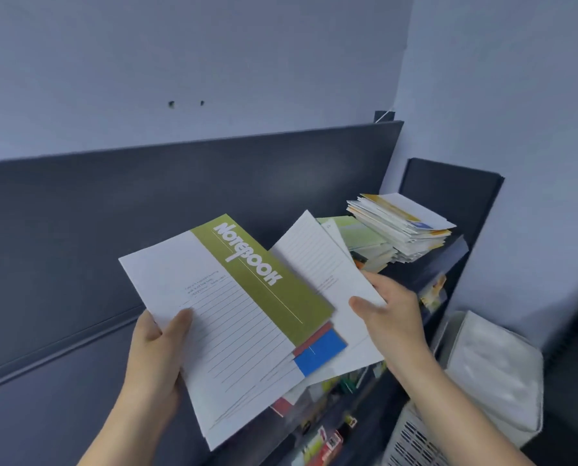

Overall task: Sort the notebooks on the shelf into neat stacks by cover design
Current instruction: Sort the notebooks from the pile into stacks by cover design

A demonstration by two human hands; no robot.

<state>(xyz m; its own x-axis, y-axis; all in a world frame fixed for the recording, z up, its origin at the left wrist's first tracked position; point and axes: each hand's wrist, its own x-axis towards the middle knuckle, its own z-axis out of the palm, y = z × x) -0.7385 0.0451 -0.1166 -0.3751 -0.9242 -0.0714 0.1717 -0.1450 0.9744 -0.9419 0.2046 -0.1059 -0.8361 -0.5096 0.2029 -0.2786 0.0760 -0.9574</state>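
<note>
My left hand (154, 348) grips a fanned bundle of notebooks (233, 317) by its left edge. The top one is white and lined with an olive-green band that reads "Notebook". Below it peek a red cover and a blue cover (319, 353). My right hand (390, 314) holds a white lined notebook (317, 264) by its lower right corner, beside the bundle. On the dark shelf (448, 260) at the back right stands a tall uneven stack of notebooks (398, 227) with a yellow-and-blue cover on top. A lower pile with pale green covers (361, 237) lies to its left.
A dark panel (146, 196) runs along the wall behind the shelf. A white mesh basket (412, 438) and a white plastic-wrapped bundle (496, 375) sit at the lower right. Small colourful items (324, 438) fill a lower shelf under the notebooks.
</note>
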